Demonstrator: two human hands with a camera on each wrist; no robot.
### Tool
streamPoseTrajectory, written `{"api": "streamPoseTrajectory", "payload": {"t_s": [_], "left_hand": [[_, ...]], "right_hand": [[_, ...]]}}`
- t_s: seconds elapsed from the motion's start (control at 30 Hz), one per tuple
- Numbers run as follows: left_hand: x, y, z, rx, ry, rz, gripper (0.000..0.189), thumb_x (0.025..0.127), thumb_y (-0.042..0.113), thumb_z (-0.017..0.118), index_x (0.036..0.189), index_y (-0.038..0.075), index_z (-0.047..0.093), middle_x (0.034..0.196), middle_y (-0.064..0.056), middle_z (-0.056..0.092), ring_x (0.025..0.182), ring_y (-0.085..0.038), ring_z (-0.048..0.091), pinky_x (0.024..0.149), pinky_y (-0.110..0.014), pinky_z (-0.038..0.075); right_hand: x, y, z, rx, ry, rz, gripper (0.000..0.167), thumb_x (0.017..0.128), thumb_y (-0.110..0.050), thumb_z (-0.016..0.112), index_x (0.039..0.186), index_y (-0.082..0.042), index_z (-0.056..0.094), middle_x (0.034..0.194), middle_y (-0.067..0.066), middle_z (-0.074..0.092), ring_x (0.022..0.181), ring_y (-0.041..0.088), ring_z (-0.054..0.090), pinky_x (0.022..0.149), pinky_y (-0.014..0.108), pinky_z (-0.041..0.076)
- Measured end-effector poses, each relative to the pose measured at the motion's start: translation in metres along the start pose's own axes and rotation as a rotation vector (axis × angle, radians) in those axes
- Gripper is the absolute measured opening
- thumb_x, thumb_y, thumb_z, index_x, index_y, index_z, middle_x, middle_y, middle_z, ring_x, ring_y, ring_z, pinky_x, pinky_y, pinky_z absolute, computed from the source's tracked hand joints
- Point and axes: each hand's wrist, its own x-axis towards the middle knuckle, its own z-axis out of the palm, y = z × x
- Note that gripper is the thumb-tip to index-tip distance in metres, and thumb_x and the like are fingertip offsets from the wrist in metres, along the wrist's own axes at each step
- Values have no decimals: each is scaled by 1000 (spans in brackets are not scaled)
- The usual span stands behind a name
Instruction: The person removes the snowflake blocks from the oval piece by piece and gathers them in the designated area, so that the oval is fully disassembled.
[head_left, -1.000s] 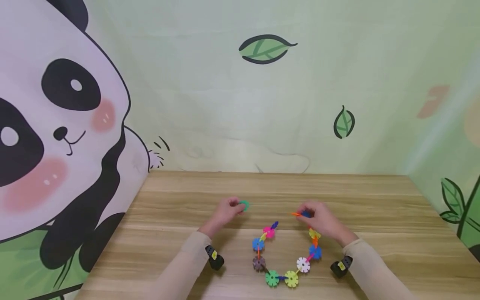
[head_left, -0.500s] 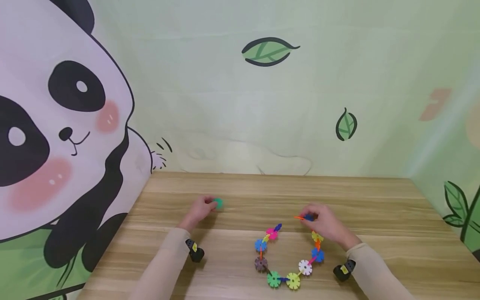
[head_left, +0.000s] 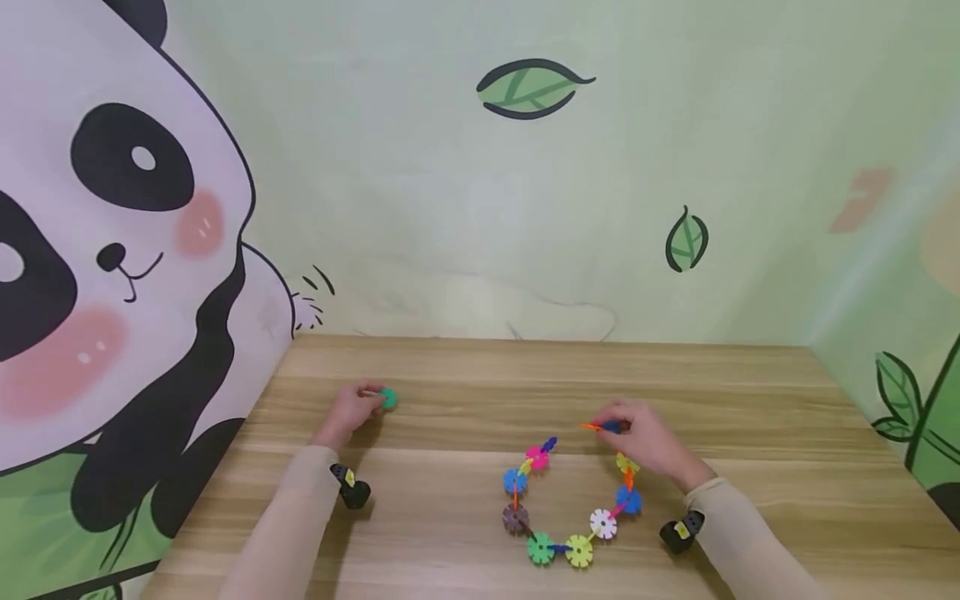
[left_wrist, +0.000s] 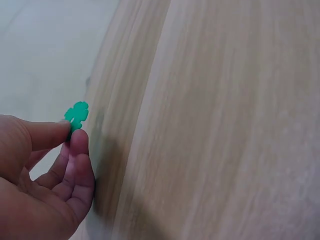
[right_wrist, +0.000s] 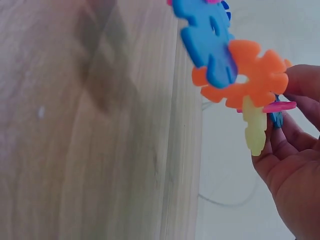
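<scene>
My left hand (head_left: 352, 412) pinches a green notched disc (head_left: 388, 399) between thumb and fingertips, over the left part of the table. The disc's flower-like lobes (left_wrist: 79, 111) show in the left wrist view. My right hand (head_left: 641, 435) grips the upper right end of a chain of interlocking notched discs, at a blue disc (head_left: 612, 427) with an orange disc (head_left: 589, 427) jutting out to its left. The chain curves into an open ring; its other end is a dark blue disc (head_left: 551, 444). Close by the right fingers, orange (right_wrist: 260, 75) and yellow (right_wrist: 256, 127) discs slot together.
The wooden table (head_left: 442, 500) ends at a back wall (head_left: 390, 208) covered by a printed cloth. A large panda picture (head_left: 165, 275) fills the left side. Lower parts of the ring, such as a green disc (head_left: 541, 549) and a white disc (head_left: 603, 523), lie nearest the front.
My left hand has moved left, away from the ring, carrying the green disc. My right hand stays at the chain's end, almost unmoved.
</scene>
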Motion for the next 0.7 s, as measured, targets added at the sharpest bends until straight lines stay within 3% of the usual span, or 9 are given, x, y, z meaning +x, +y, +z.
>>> {"api": "streamPoseTrajectory", "payload": {"t_s": [0.37,0.5,0.7], "left_hand": [[-1,-1,-5,49,1,-23,27,91,0,56,117,-8,58,99,-17,64,76,-15,56,66,-24,46],[0,-3,-4,74,37,-18,25,90,0,57,114,-8,60,98,-17,64,75,-16,56,64,-23,45],[1,-4,-4,184,122,5,24,87,5,61,108,-6,65,91,-14,67,68,-13,56,60,-23,44]], "right_hand": [[2,0,-1,2,-5,-60,15,85,-3,69,98,-9,73,96,1,65,74,12,55,63,27,50],[2,-1,-1,-9,-21,-66,15,87,-6,68,101,-10,72,99,1,65,71,12,54,60,26,49],[1,-2,-2,-13,-28,-81,16,88,-8,67,103,-10,71,99,1,64,69,9,54,59,26,49]]}}
